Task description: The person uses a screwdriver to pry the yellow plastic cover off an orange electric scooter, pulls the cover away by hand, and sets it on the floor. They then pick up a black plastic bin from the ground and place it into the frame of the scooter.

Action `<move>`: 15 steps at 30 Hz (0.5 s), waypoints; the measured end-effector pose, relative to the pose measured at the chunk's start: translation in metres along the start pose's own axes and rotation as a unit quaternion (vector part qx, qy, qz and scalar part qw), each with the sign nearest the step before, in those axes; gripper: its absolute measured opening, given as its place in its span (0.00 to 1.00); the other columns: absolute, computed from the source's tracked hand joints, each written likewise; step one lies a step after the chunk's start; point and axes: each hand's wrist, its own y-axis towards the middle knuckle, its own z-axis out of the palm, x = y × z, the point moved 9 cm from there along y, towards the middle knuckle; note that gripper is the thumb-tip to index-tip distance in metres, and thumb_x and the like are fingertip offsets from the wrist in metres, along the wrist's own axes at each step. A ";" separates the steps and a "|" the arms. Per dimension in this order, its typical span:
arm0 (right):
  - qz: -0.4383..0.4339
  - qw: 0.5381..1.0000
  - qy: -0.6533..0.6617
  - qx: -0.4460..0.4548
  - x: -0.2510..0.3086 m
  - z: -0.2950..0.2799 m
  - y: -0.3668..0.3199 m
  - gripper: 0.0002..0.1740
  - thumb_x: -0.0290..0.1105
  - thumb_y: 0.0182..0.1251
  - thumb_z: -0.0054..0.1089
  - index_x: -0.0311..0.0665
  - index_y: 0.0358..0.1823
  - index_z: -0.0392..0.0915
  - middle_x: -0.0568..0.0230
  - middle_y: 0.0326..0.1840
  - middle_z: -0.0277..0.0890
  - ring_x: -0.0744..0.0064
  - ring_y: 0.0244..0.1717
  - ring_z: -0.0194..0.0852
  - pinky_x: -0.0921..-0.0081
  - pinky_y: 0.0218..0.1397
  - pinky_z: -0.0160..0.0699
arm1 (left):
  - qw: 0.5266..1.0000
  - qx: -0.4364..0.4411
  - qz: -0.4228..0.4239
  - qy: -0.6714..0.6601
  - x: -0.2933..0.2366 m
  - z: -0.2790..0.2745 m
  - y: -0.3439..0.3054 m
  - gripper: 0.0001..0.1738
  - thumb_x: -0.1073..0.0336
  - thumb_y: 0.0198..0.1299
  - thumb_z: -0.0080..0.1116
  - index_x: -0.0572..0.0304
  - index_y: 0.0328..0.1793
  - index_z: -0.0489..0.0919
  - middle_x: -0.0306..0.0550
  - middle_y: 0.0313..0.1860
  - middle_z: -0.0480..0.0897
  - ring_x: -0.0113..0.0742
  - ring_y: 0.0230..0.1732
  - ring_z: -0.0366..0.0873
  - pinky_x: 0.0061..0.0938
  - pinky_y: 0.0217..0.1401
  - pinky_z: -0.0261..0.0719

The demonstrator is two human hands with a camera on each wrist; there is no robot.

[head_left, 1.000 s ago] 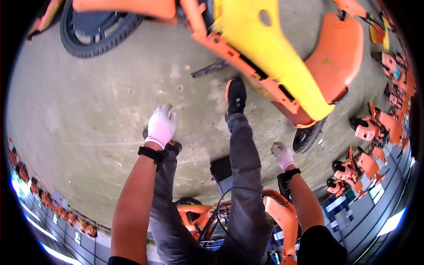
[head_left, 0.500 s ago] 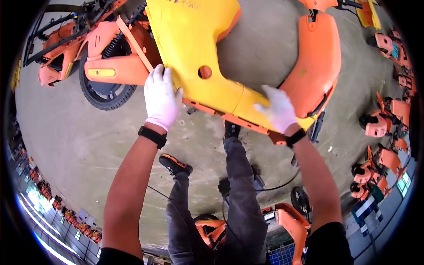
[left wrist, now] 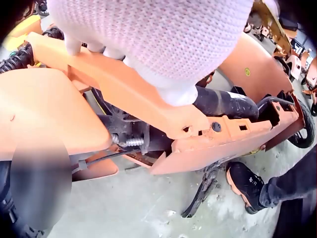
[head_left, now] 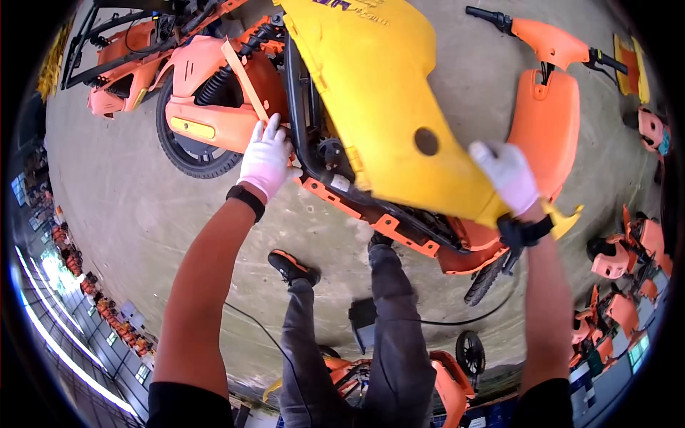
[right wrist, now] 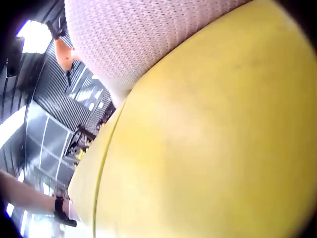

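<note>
A large yellow body panel (head_left: 378, 114) with a round hole lies aslant over an orange scooter, its lower edge apart from the black frame tubes (head_left: 298, 107). My gloved right hand (head_left: 508, 177) grips the panel's upper edge near its narrow end. In the right wrist view the glove (right wrist: 143, 37) lies over the rim of the yellow panel (right wrist: 198, 144), fingertips hidden behind it. My gloved left hand (head_left: 267, 160) holds a narrow orange strip (head_left: 245, 80) beside the rear wheel. In the left wrist view its fingers (left wrist: 113, 52) curl over that orange strip (left wrist: 124, 89).
The scooter's rear wheel (head_left: 189, 153) is at the left, its handlebar (head_left: 553, 44) at the upper right. A black box (head_left: 362, 321) and a cable lie by my legs. More orange scooters (head_left: 610, 257) stand along the right, and another is at the upper left.
Both hands have come up from over the floor to the scooter. The yellow panel has shifted right relative to the scooter with my right hand, uncovering frame tubes and the orange lower rail.
</note>
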 end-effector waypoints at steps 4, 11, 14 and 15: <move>0.042 0.995 0.080 0.038 -0.007 -0.044 0.029 0.30 0.52 0.71 0.60 0.24 0.30 0.77 0.72 0.19 0.66 0.82 0.24 0.61 0.73 0.27 0.66 | 1.000 0.014 0.005 0.003 -0.001 0.002 0.006 0.38 0.38 0.48 0.67 0.57 0.59 0.81 0.45 0.67 0.73 0.48 0.80 0.49 0.46 0.80 0.48; 0.044 0.999 0.012 -0.024 -0.058 0.009 0.033 0.28 0.51 0.71 0.58 0.25 0.35 0.78 0.66 0.22 0.76 0.78 0.29 0.70 0.73 0.35 0.70 | 1.000 0.009 -0.006 -0.004 -0.003 0.008 0.005 0.38 0.36 0.49 0.65 0.56 0.59 0.82 0.44 0.69 0.71 0.45 0.81 0.48 0.49 0.80 0.48; -0.050 0.997 -0.053 -0.025 -0.085 -0.026 0.038 0.22 0.46 0.73 0.54 0.32 0.44 0.81 0.62 0.27 0.80 0.72 0.31 0.77 0.72 0.39 0.74 | 0.999 0.005 -0.018 -0.026 0.007 0.008 0.011 0.41 0.35 0.47 0.66 0.57 0.60 0.80 0.45 0.69 0.71 0.46 0.81 0.48 0.50 0.79 0.51; 0.020 0.999 0.030 -0.015 -0.078 -0.056 0.026 0.19 0.44 0.74 0.53 0.33 0.41 0.80 0.64 0.26 0.78 0.74 0.29 0.77 0.74 0.36 0.74 | 0.999 -0.015 -0.011 -0.030 0.003 0.013 0.006 0.42 0.35 0.47 0.66 0.57 0.61 0.79 0.46 0.68 0.71 0.46 0.81 0.48 0.51 0.78 0.52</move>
